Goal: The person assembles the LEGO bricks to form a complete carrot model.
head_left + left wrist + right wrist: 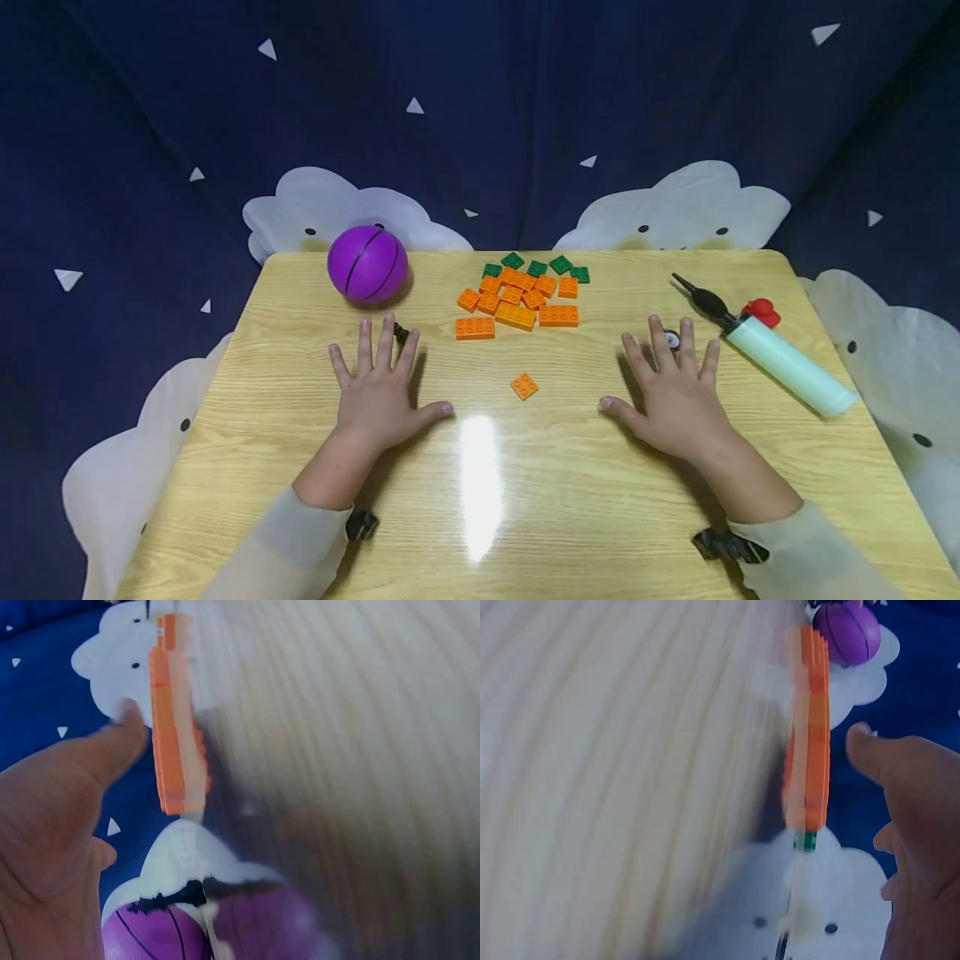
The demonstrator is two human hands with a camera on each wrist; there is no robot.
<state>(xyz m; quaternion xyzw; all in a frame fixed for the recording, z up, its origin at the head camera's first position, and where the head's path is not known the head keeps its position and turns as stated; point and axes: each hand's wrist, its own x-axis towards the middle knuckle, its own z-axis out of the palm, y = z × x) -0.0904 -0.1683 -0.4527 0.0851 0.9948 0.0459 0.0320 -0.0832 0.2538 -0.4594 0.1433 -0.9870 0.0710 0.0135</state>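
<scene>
Both hands lie flat, palms down, fingers spread on the wooden table [570, 517]. My left hand [378, 387] rests left of centre, holding nothing; a purple ball [367, 263] sits beyond it. My right hand [675, 396] rests right of centre, also holding nothing. Between them lies a single orange brick [524, 386]. Farther back is a pile of orange bricks [517, 300] with several green bricks [536, 267] at its far edge. The left wrist view shows my thumb [82, 772], the orange bricks [176, 720] edge-on and the ball [157, 937]. The right wrist view shows orange bricks [810, 735] and the ball [847, 634].
A pale green hand pump [787, 362] with a black hose and red cap lies at the right, just beyond my right hand. A small dark object [401, 333] sits by my left fingertips. Dark blue cloth with white cloud shapes [675, 208] surrounds the table.
</scene>
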